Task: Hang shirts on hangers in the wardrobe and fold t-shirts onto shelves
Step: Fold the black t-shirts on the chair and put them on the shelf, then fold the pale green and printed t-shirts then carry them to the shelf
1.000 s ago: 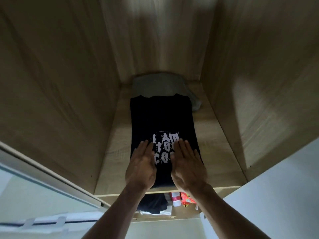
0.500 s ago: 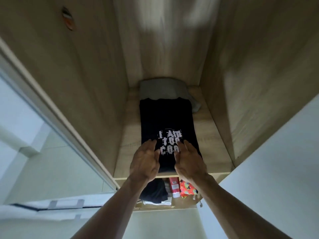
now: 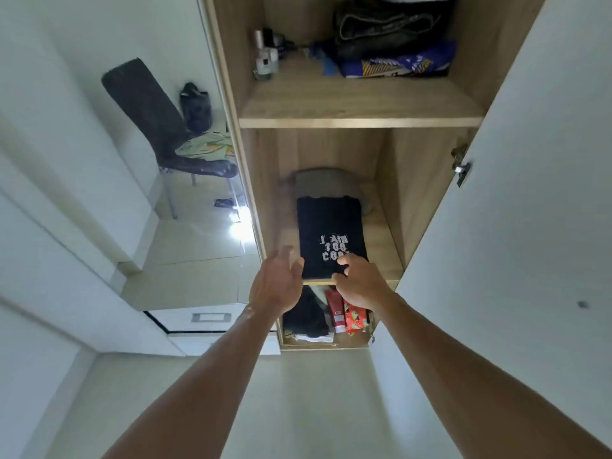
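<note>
Both hands are pulling back off the black t-shirt, where a second ago they were lying flat on its print, and the view is drawing away with them so that the whole wardrobe is now showing. Nearest, the left hand (image 3: 276, 283) is hanging loose with its fingers spread, clear of the cloth at about its seven o'clock. At the shirt's five o'clock, the right hand (image 3: 359, 283) is curling slightly, gripping nothing; its fingertips may still be brushing the front hem, though motion blur is making that hard to tell. Beyond them the black t-shirt (image 3: 328, 236) is lying folded and flat on the middle shelf (image 3: 382, 246), print up, its near edge reaching the shelf's front lip. Behind it, at twelve o'clock, a grey folded garment (image 3: 326, 182) is sitting against the back wall, touching or slightly under the shirt. Higher and farther, the upper shelf (image 3: 357, 101) is holding dark bundled clothes. This placement is looking finished, so the person is probably turning away for the next garment.
</note>
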`<action>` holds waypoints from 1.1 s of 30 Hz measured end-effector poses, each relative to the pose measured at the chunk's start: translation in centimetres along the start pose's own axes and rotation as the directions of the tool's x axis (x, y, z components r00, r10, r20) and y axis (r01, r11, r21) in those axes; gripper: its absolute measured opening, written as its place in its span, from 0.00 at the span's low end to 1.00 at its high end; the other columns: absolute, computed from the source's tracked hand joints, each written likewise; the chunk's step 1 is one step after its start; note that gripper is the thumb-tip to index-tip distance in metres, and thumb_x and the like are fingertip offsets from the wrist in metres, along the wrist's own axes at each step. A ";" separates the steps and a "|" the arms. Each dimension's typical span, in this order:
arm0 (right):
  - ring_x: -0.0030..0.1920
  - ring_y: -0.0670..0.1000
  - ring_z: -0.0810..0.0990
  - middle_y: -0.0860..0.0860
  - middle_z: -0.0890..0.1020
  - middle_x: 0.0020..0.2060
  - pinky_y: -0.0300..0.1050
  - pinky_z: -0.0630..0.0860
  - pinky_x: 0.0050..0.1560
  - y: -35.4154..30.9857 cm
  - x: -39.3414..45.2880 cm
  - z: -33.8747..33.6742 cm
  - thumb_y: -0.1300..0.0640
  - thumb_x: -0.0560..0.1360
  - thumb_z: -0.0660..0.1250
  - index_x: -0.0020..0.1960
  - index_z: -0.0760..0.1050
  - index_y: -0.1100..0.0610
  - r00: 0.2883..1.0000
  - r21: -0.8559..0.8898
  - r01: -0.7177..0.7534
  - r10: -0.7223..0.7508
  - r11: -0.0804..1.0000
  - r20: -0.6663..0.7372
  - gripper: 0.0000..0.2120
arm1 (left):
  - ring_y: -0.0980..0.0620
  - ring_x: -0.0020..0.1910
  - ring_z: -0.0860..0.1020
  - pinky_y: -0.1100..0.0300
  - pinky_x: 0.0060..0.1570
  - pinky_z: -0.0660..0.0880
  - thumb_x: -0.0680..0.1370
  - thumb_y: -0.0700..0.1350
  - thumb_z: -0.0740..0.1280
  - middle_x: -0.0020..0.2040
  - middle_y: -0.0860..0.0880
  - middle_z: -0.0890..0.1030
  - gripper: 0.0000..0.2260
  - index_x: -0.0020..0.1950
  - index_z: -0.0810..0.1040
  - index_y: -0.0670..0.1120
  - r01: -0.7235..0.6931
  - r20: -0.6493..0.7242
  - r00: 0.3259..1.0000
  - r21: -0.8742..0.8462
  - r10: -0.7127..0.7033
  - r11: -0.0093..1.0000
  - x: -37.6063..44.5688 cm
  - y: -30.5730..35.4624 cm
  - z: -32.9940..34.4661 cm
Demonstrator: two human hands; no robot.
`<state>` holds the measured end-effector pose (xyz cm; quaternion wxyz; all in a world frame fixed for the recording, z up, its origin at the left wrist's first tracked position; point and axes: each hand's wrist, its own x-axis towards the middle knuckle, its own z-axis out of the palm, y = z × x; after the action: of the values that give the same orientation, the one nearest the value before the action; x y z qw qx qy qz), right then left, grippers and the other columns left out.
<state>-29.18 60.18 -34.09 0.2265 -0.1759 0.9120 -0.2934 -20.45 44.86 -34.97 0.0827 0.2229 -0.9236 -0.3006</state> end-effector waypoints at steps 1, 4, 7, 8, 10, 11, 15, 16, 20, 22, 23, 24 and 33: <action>0.45 0.48 0.80 0.56 0.83 0.55 0.36 0.72 0.40 -0.5 -1.9 -0.4 0.55 0.81 0.62 0.75 0.66 0.55 1.000 -0.007 0.012 -0.012 1.000 0.025 0.23 | 0.43 0.67 0.74 0.51 0.64 0.70 0.84 0.49 0.58 0.70 0.42 0.74 0.19 0.74 0.68 0.44 0.013 -0.017 1.000 0.000 -0.013 1.000 -1.8 0.7 -1.4; 0.39 0.44 0.76 0.50 0.79 0.48 0.35 0.70 0.38 -1.7 -5.8 -1.5 0.56 0.81 0.62 0.75 0.66 0.53 0.995 -0.010 0.063 -0.062 0.998 0.074 0.23 | 0.43 0.67 0.74 0.52 0.64 0.70 0.85 0.50 0.57 0.70 0.42 0.74 0.19 0.74 0.68 0.45 0.076 -0.070 0.995 -0.012 -0.076 0.997 -6.5 2.0 -4.5; 0.58 0.52 0.78 0.55 0.79 0.63 0.41 0.70 0.52 -3.1 -10.2 -3.0 0.56 0.81 0.61 0.75 0.66 0.54 0.980 -0.043 0.165 -0.159 0.985 0.118 0.23 | 0.43 0.65 0.75 0.53 0.65 0.69 0.85 0.52 0.57 0.68 0.41 0.76 0.20 0.73 0.70 0.43 0.112 -0.154 0.982 0.003 -0.110 0.994 -11.9 2.9 -7.2; 0.65 0.54 0.75 0.55 0.76 0.68 0.42 0.70 0.58 -3.4 -12.0 -3.4 0.56 0.81 0.61 0.75 0.66 0.55 0.970 -0.046 0.208 -0.200 0.977 0.134 0.23 | 0.43 0.65 0.75 0.51 0.66 0.69 0.85 0.52 0.57 0.68 0.40 0.76 0.20 0.72 0.70 0.43 0.137 -0.185 0.973 0.000 -0.135 0.991 -14.1 3.3 -8.1; 0.71 0.56 0.70 0.55 0.72 0.72 0.47 0.68 0.68 -3.9 -14.7 -3.9 0.57 0.80 0.60 0.76 0.66 0.56 0.948 -0.048 0.289 -0.279 0.956 0.156 0.24 | 0.42 0.65 0.75 0.49 0.66 0.71 0.84 0.51 0.58 0.67 0.40 0.76 0.19 0.71 0.72 0.43 0.187 -0.245 0.951 -0.032 -0.189 0.982 -17.5 4.0 -9.5; 0.72 0.56 0.69 0.55 0.71 0.73 0.46 0.67 0.70 -4.1 -16.5 -4.1 0.56 0.81 0.60 0.76 0.66 0.56 0.926 -0.059 0.346 -0.331 0.936 0.181 0.24 | 0.42 0.65 0.76 0.48 0.66 0.71 0.84 0.51 0.59 0.66 0.40 0.77 0.19 0.71 0.72 0.43 0.221 -0.287 0.931 -0.057 -0.228 0.974 -19.9 4.5 -10.1; 0.64 0.52 0.76 0.53 0.75 0.69 0.41 0.69 0.63 -4.9 -23.8 -4.0 0.53 0.81 0.62 0.71 0.71 0.53 0.828 -0.053 0.517 -0.483 0.855 0.284 0.19 | 0.43 0.63 0.77 0.49 0.65 0.71 0.82 0.50 0.63 0.64 0.42 0.78 0.16 0.68 0.75 0.45 0.341 -0.386 0.852 -0.103 -0.353 0.934 -30.3 6.7 -11.5; 0.59 0.52 0.78 0.53 0.78 0.65 0.43 0.72 0.61 -5.3 -25.6 -3.7 0.53 0.80 0.62 0.68 0.73 0.53 0.808 -0.044 0.538 -0.501 0.842 0.309 0.17 | 0.43 0.63 0.77 0.49 0.64 0.72 0.82 0.50 0.64 0.64 0.43 0.78 0.16 0.67 0.75 0.45 0.364 -0.392 0.839 -0.110 -0.377 0.925 -33.0 7.1 -11.8; 0.55 0.52 0.82 0.51 0.83 0.56 0.48 0.77 0.61 -7.5 -33.6 -0.6 0.51 0.77 0.64 0.55 0.77 0.45 0.707 -0.036 0.643 -0.575 0.765 0.413 0.08 | 0.44 0.61 0.78 0.47 0.63 0.74 0.81 0.49 0.66 0.63 0.43 0.78 0.16 0.67 0.75 0.45 0.441 -0.470 0.763 -0.124 -0.444 0.889 -44.9 7.1 -13.4; 0.53 0.52 0.83 0.49 0.83 0.54 0.52 0.79 0.59 -8.8 -38.5 2.2 0.51 0.76 0.65 0.50 0.76 0.43 0.637 -0.012 0.699 -0.615 0.715 0.466 0.05 | 0.44 0.61 0.78 0.48 0.62 0.74 0.81 0.48 0.66 0.64 0.43 0.78 0.17 0.67 0.75 0.44 0.520 -0.512 0.691 -0.138 -0.510 0.843 -51.5 6.2 -14.3; 0.53 0.53 0.83 0.49 0.83 0.54 0.52 0.79 0.58 -9.2 -40.1 3.3 0.51 0.76 0.65 0.51 0.77 0.44 0.605 -0.015 0.729 -0.634 0.685 0.482 0.05 | 0.44 0.61 0.78 0.49 0.62 0.74 0.81 0.48 0.66 0.63 0.43 0.78 0.17 0.67 0.75 0.44 0.550 -0.520 0.665 -0.143 -0.535 0.823 -53.8 5.9 -14.5; 0.53 0.53 0.83 0.50 0.83 0.54 0.49 0.79 0.55 -9.6 -42.0 4.3 0.52 0.76 0.65 0.52 0.78 0.47 0.567 -0.016 0.759 -0.648 0.651 0.508 0.06 | 0.45 0.60 0.78 0.49 0.61 0.74 0.80 0.48 0.66 0.63 0.43 0.78 0.17 0.67 0.75 0.45 0.585 -0.527 0.633 -0.155 -0.567 0.796 -56.2 5.4 -14.7; 0.40 0.50 0.86 0.49 0.85 0.46 0.47 0.80 0.56 -11.3 -62.4 18.6 0.55 0.76 0.68 0.54 0.80 0.51 0.222 0.153 0.851 -0.609 0.502 0.762 0.08 | 0.46 0.57 0.80 0.52 0.62 0.74 0.81 0.48 0.65 0.59 0.45 0.82 0.14 0.63 0.78 0.44 0.829 -0.531 0.229 -0.333 -0.816 0.449 -86.1 1.2 -13.0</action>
<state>34.72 71.32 -21.30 0.3754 -0.7213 0.5685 -0.1249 59.21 78.72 -25.43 0.2116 0.7599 -0.5824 -0.1962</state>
